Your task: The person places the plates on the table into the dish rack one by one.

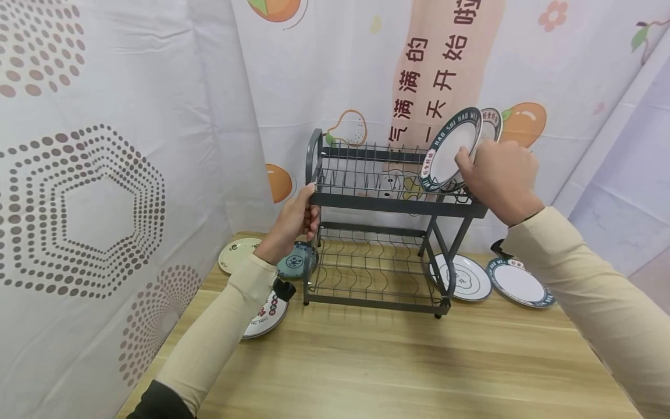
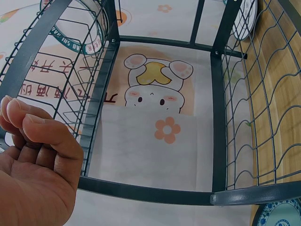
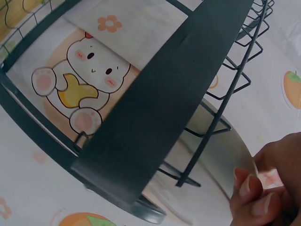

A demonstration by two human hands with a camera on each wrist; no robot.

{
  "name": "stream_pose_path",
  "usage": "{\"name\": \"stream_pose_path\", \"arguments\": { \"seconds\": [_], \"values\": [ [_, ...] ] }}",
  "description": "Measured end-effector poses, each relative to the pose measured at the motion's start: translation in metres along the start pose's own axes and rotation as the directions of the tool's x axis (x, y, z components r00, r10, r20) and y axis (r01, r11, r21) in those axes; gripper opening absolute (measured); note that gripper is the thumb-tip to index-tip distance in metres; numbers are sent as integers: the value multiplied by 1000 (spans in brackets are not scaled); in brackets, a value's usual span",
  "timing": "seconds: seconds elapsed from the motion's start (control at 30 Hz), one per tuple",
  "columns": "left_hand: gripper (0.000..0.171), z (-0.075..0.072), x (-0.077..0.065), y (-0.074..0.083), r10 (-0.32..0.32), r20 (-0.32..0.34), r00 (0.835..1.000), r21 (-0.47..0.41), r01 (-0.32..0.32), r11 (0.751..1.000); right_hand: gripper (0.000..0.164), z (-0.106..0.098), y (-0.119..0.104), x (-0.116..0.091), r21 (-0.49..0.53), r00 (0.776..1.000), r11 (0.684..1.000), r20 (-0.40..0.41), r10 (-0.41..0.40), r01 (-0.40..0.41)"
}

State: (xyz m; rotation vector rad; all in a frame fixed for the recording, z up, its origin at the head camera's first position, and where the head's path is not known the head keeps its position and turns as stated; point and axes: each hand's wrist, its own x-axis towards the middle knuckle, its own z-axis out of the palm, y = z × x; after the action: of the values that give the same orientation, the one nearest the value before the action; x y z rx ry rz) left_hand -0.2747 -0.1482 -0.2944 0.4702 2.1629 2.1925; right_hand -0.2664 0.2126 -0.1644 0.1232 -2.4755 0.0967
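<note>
A dark two-tier dish rack (image 1: pixel 382 202) stands on the wooden table. My left hand (image 1: pixel 290 224) grips the left end of its upper front bar, thumb on top; in the left wrist view that hand's fingers (image 2: pixel 44 134) curl at the bar. At the upper tier's right end, my right hand (image 1: pixel 502 180) pinches the edge of a white plate with a dark green lettered rim (image 1: pixel 452 151). This plate leans on edge among the wires. Close behind it stands a second lettered plate (image 1: pixel 491 118), partly hidden. In the right wrist view, fingertips (image 3: pixel 251 188) bend at the plate's rim.
Left of the rack lie a cream plate (image 1: pixel 234 254), a blue patterned plate (image 1: pixel 293 262) and a white plate with red print (image 1: pixel 269 314). On the right are a white plate with line rings (image 1: pixel 468 279) and a green-rimmed plate (image 1: pixel 520 284). A printed curtain (image 1: pixel 335 70) hangs behind.
</note>
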Motion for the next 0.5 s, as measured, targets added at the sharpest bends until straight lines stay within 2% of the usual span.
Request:
{"name": "stream_pose_path", "arguments": {
  "seconds": [0.17,0.37,0.5],
  "values": [
    [66,1,0,0,-1,0,1000,10,1,1000,65,-1,10,-7,46,1000,999,-2,-13,14],
    [66,1,2,-2,-3,-4,1000,7,3,1000,63,5,26,-18,120,988,990,-139,-62,79],
    [66,1,2,-2,-5,-2,1000,-1,5,1000,61,9,38,-23,137,981,986,-183,-66,92]
  ]
}}
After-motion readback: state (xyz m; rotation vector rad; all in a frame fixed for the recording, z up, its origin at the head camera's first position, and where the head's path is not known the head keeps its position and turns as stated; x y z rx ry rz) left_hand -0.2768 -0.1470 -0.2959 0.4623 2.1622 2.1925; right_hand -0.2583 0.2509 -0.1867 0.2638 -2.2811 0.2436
